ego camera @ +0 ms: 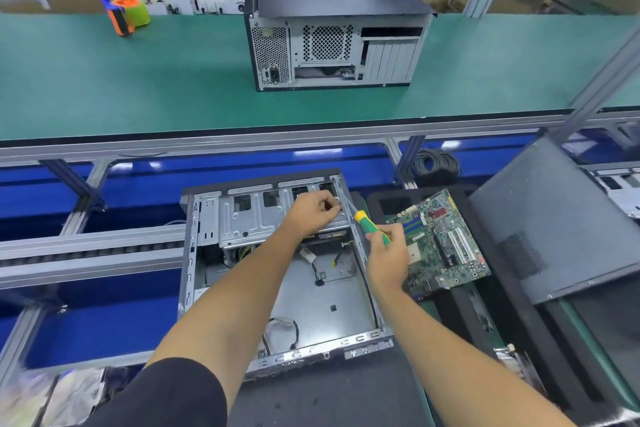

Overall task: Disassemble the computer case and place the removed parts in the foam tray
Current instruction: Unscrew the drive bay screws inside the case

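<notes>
A: What's worn on the left arm [242, 291]?
B: Short black sleeve [166, 395], plain, no print or logo visible. Ends approx. at the elbow w/ a rounded hem. Forearm bare below it.
A: Right arm [460, 354]?
B: Bare as far as the frame edge, so can't tell re: a sleeve there.
A: Gloves, watch, rings, wrist strap?
B: Left hand [313, 210] and right hand [388, 258] both bare; wrists bare too, as far as the head cam shows.
A: Nails, marks?
B: Too small/blurred to tell.
A: Rest of the body?
B: Only the two arms, hands & that sleeve show.
</notes>
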`<control>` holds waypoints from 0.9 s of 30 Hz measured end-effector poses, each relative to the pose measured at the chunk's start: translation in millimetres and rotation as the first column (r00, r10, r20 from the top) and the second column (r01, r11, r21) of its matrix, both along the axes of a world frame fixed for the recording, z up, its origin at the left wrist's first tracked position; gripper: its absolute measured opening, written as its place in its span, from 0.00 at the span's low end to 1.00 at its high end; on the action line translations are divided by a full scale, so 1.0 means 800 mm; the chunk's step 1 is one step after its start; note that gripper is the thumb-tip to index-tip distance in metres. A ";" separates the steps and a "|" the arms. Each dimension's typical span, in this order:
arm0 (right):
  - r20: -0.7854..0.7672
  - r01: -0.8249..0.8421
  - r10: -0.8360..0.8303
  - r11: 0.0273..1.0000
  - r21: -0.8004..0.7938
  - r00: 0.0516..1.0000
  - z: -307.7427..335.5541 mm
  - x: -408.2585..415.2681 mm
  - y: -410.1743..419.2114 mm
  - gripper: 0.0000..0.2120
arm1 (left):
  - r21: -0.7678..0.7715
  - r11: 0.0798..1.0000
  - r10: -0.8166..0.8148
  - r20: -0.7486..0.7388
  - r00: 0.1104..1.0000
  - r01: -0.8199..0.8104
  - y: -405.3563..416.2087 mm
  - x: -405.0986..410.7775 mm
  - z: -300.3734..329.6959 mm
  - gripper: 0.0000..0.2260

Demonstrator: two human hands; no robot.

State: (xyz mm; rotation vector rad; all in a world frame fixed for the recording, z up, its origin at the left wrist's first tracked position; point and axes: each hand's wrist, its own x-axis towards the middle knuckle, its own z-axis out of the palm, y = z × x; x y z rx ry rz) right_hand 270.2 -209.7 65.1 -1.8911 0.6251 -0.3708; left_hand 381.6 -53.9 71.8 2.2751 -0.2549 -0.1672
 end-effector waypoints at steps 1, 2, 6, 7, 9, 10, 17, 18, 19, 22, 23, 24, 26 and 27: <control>-0.017 0.007 -0.008 1.000 -0.028 1.000 0.000 0.001 0.000 0.04 | -0.004 1.000 -0.012 0.000 1.000 0.012 0.000 0.000 0.000 0.03; -0.033 0.010 -0.012 0.998 -0.056 0.999 0.001 0.001 0.000 0.03 | -0.004 1.000 -0.027 -0.001 1.000 0.027 0.000 -0.001 0.000 0.03; -0.070 -0.023 0.011 0.987 -0.159 0.997 -0.001 0.000 0.003 0.03 | 0.047 0.994 -0.098 0.046 0.994 0.096 0.001 -0.002 0.002 0.05; -0.071 -0.028 0.016 0.985 -0.171 0.997 -0.001 0.000 0.003 0.03 | 0.069 0.991 -0.118 0.064 0.991 0.114 0.002 -0.002 0.002 0.06; -0.073 -0.023 0.010 0.984 -0.175 0.997 -0.002 0.001 0.002 0.02 | 0.143 0.974 -0.188 0.070 0.980 0.177 0.002 0.001 0.005 0.07; -0.073 -0.019 0.007 0.984 -0.175 0.997 -0.002 0.001 0.002 0.02 | 0.188 0.958 -0.233 0.064 0.970 0.218 0.002 0.004 0.008 0.07; -0.057 -0.022 0.012 0.983 -0.184 0.998 -0.005 0.000 0.002 0.03 | 0.505 0.762 -0.441 -0.052 0.896 0.405 -0.014 0.039 0.043 0.05; -0.060 -0.023 0.012 0.983 -0.184 0.998 -0.005 0.000 0.002 0.03 | 0.534 0.744 -0.448 -0.048 0.893 0.402 -0.016 0.040 0.045 0.04; -0.062 -0.023 0.012 0.983 -0.183 0.998 -0.005 0.000 0.002 0.03 | 0.559 0.727 -0.452 -0.048 0.891 0.399 -0.019 0.038 0.047 0.04; -0.076 -0.024 0.010 0.983 -0.181 0.997 -0.003 0.001 0.002 0.03 | 0.617 0.698 -0.436 -0.036 0.899 0.363 -0.023 0.031 0.047 0.06; -0.077 -0.024 0.010 0.983 -0.181 0.997 -0.003 0.001 0.002 0.02 | 0.633 0.694 -0.425 -0.025 0.905 0.344 -0.024 0.028 0.047 0.06; -0.075 -0.023 0.010 0.983 -0.180 0.997 -0.003 0.001 0.002 0.02 | 0.649 0.688 -0.418 -0.012 0.908 0.325 -0.025 0.026 0.046 0.06; -0.072 -0.021 0.008 0.983 -0.182 0.997 -0.003 0.000 0.001 0.02 | 0.685 0.660 -0.417 -0.008 0.909 0.308 -0.029 0.021 0.043 0.07; -0.074 -0.021 0.007 0.983 -0.183 0.997 -0.003 0.000 0.001 0.02 | 0.706 0.639 -0.423 -0.009 0.906 0.305 -0.030 0.020 0.043 0.07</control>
